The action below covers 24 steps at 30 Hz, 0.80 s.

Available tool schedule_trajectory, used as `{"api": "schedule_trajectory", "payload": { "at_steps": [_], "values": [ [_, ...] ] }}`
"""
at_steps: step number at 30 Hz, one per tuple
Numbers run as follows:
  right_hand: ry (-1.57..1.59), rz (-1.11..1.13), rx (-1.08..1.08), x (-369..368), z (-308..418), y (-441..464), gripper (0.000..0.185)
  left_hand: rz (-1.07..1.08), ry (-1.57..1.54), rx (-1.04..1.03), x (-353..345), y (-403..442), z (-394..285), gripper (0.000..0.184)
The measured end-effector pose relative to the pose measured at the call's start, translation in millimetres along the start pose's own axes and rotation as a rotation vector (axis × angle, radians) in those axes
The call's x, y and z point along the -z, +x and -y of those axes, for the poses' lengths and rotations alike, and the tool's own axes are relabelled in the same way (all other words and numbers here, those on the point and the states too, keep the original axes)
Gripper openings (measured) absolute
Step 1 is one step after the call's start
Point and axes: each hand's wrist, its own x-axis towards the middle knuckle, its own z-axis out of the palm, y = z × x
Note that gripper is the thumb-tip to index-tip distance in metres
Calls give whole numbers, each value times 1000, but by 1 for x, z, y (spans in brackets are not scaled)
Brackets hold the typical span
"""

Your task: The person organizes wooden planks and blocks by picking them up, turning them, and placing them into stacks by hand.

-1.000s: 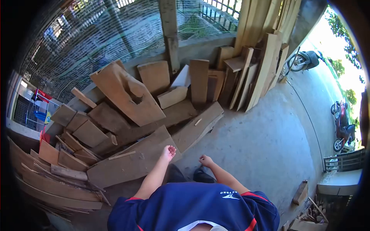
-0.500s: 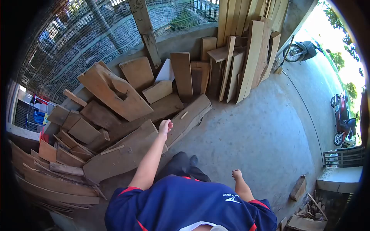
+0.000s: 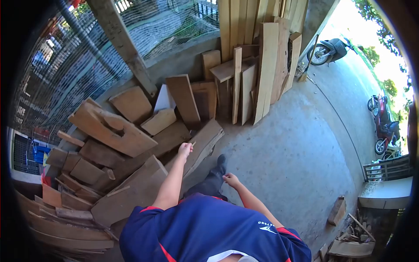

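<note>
Over the broad plank (image 3: pixel 204 144), our left hand (image 3: pixel 185 149) curled at a thin wood sliver (image 3: pixel 194 143); whether it pinched, we couldn't tell. Our right hand (image 3: pixel 231 179) hung apart, closure unclear. We judged the sliver light, stiff, snappable, best held mid-length.

Small stick (image 3: pixel 194 143): wood, finish indistinct. Waney-edged plank (image 3: pixel 203 140): wood, matt face, rough edge. Holed slab (image 3: pixel 129 141): wood, matt, smooth face. Tall leaning plank (image 3: pixel 266 72): wood, smooth. Floor (image 3: pixel 283 153): concrete, smooth, faint sheen. Shirt (image 3: pixel 209 227): matt cloth.
</note>
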Motion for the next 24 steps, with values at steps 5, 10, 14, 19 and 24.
{"api": "schedule_trajectory", "payload": {
  "at_steps": [5,10,14,19,24],
  "values": [
    [-253,7,-54,78,45,3,34,129,174,-44,-87,67,-24,18],
    [-147,-336,-213,148,-35,15,31,142,282,-368,-181,151,-95,24],
    [269,-487,-527,194,-86,-1,25,67,225,-502,-235,198,-200,47],
    [457,-508,-745,226,-71,-36,27,-212,117,-572,-278,250,-314,70],
    [388,-397,-740,244,-60,-27,25,-228,70,-711,-302,292,-357,59]
  ]
}}
